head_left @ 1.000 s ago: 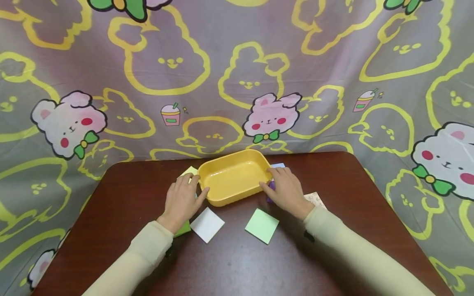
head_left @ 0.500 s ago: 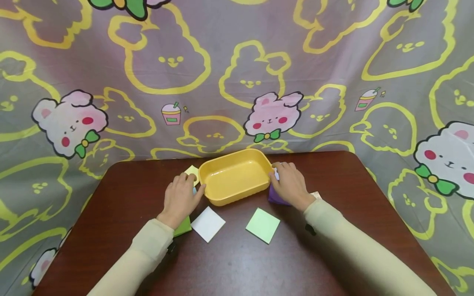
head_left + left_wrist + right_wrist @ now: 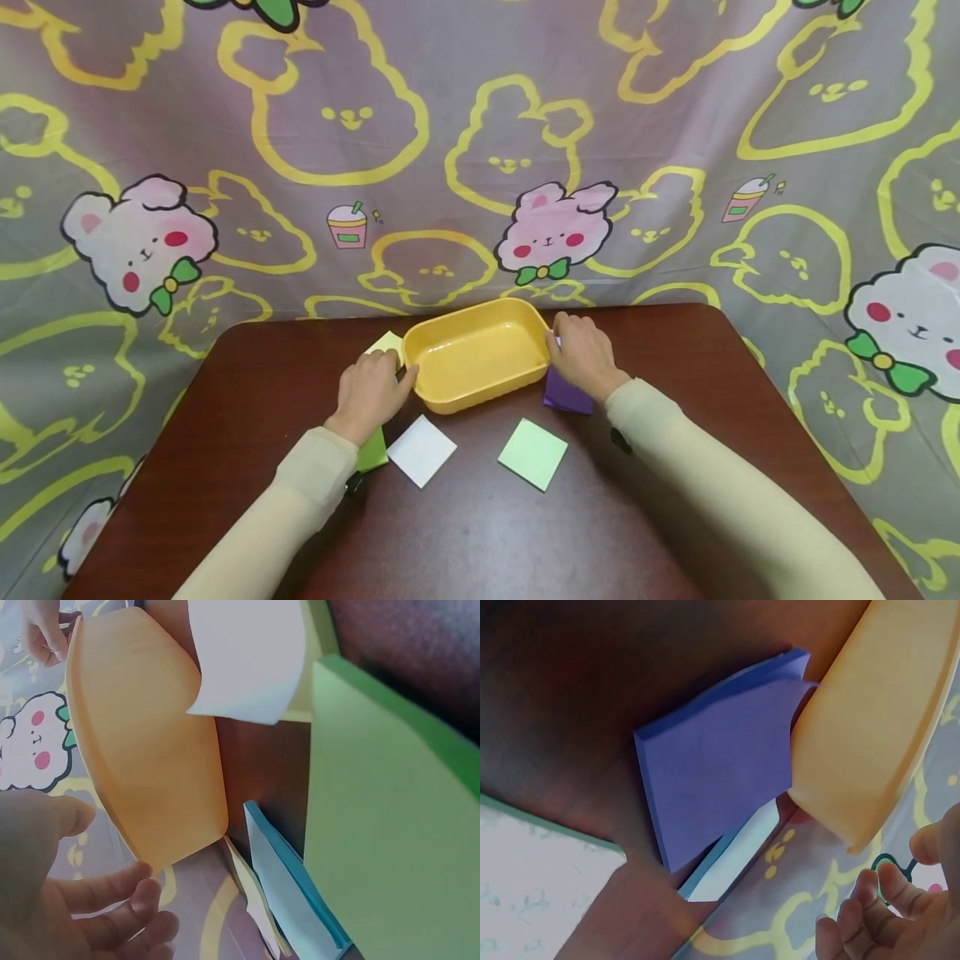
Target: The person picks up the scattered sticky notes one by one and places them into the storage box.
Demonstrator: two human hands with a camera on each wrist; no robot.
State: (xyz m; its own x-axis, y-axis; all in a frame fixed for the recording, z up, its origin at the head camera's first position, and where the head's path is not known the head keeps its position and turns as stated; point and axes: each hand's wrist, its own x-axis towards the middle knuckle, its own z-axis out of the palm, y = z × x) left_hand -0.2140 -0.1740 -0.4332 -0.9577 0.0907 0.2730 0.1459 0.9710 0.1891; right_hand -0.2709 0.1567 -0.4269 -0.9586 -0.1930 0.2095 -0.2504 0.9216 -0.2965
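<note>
A yellow rectangular basin (image 3: 480, 354) sits at the back of the table with nothing inside. My left hand (image 3: 369, 392) is at its left end; in the left wrist view the index fingertip is right at the rim's corner, the thumb spread away. Beside the right end is my right hand (image 3: 585, 350), fingers loosely bent and apart from the basin in the right wrist view. Below that hand lies a purple sticky-note pad (image 3: 567, 392), with a light blue pad (image 3: 742, 855) partly under it. A green pad (image 3: 372, 452) shows beside my left wrist.
A white pad (image 3: 422, 452) and a light green pad (image 3: 533, 454) lie in front of the basin. Pale yellow (image 3: 386, 342) and blue (image 3: 289, 881) pads are at the left, a patterned pad (image 3: 540, 885) at the right. A patterned cloth (image 3: 435, 167) hangs behind the table.
Both hands held the basin's ends one second ago and have since loosened. My right hand has drawn off to the right, uncovering more of the purple pad. The basin stays in place.
</note>
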